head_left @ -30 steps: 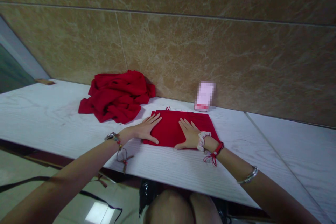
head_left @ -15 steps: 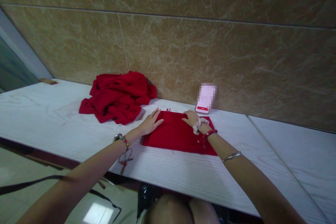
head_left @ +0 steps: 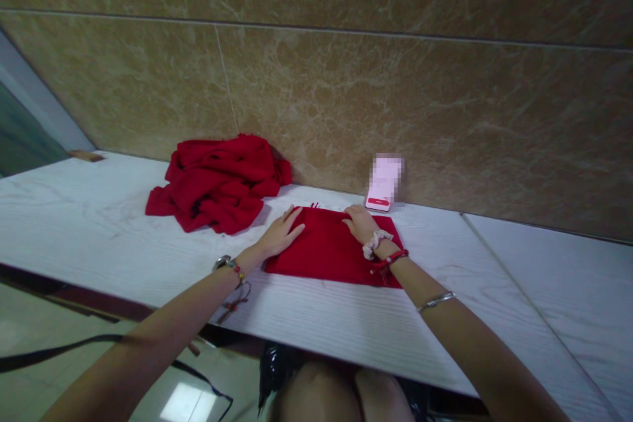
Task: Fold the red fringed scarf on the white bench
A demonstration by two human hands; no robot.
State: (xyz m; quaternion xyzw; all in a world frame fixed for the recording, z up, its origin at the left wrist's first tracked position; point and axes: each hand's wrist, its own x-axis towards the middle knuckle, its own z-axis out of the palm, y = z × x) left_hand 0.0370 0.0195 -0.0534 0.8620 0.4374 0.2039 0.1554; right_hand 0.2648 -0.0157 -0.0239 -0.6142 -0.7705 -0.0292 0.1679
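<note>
Right hand has moved to the far edge, fingers bent, grip unclear; with the flat, spread left hand, press the folded red fabric rectangle evenly against the white wood-grain counter.

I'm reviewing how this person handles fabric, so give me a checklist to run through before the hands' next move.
1. Flat, folded red cloth lying on the white wood-grain tabletop: ok.
2. Bare left hand on that cloth's left side, fingers extended: ok.
3. Bare right hand, wearing a pale scrunchie, gripping the cloth's far edge: cannot tell; it is there, but its fingertips are hidden.
4. Thin red strands tucked in: not ok; they stick out past the far edge.
5. Crumpled red fabric pile apart from the folded cloth: ok.
6. Slim phone with a pink screen apart from the right hand: ok, though close.
</note>
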